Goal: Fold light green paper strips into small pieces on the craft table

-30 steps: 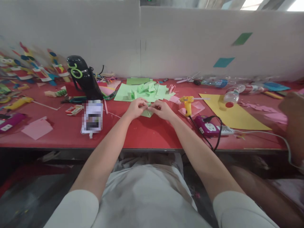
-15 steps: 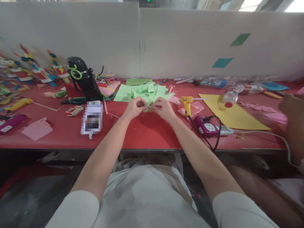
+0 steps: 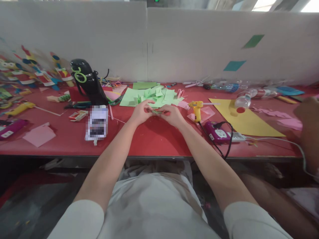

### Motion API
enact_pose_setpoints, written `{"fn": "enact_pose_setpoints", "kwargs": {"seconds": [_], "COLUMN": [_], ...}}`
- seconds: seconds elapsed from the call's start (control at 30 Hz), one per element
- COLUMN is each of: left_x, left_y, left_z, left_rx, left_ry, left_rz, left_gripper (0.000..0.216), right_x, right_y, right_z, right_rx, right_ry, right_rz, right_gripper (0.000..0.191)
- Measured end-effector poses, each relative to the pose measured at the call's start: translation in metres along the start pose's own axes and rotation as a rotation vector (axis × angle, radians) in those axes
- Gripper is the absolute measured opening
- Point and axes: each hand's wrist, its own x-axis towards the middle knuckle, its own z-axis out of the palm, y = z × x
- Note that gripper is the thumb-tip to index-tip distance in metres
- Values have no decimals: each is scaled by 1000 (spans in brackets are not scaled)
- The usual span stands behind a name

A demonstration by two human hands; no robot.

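Between my two hands is a small piece of green paper (image 3: 157, 112), seen nearly edge-on and partly covered by the fingers. My left hand (image 3: 142, 112) is closed on its left end, thumb and fingertips pinching. At the other end my right hand (image 3: 171, 114) pinches it too, fingers curled. Just behind them lies a pile of folded light green paper pieces (image 3: 157, 93) on a light green sheet (image 3: 126, 98). A pink folded paper piece (image 3: 179, 94) stands at the pile's right side.
Right of my hands are a yellow glue gun (image 3: 196, 111), a purple power box (image 3: 217, 132) with cables, and a yellow sheet (image 3: 259, 124) under a plastic bottle (image 3: 243, 100). On the left stand a phone (image 3: 97, 122) and black bottle (image 3: 87, 81). Another person's arm (image 3: 310, 132) is far right.
The green paper has turned flatter between my fingers, and my right hand's fingers have curled lower around it. Both hands stay in nearly the same place.
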Motion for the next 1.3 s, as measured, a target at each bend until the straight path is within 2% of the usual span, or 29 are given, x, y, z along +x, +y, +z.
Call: {"fn": "enact_pose_setpoints", "kwargs": {"seconds": [0.2,0.27,0.37,0.53,0.63,0.83,1.0,1.17,1.3], "left_x": [2,1,0,-2,-1,-1,-2,0,2], "left_y": [-11,-13,-13,-15,-17,-17,-16,-16,-19], "left_z": [0,0,0,-1,-3,-5,-6,-5,-2], "left_rx": [198,258,304,256,262,277,233,271,309], "left_ry": [-75,-115,-204,-304,-312,-315,-294,-280,-251], "left_rz": [149,162,105,38,27,-12,-52,-31,-37], "left_gripper": [9,7,8,11,14,16,12,11,12], "right_x": [1,2,1,-1,0,-1,-3,1,3], "right_y": [1,3,3,0,1,2,0,6,8], "right_z": [4,8,10,1,-1,2,-3,-3,1], "right_rx": [-322,-375,-386,-309,-223,-139,-138,-174,-245], "right_ry": [-128,-175,-242,-311,-305,-263,-278,-287,-261], "right_rz": [-88,-109,-109,-79,-34,110,84,15,63], "right_gripper": [19,22,21,13,17,11,10,12,17]}}
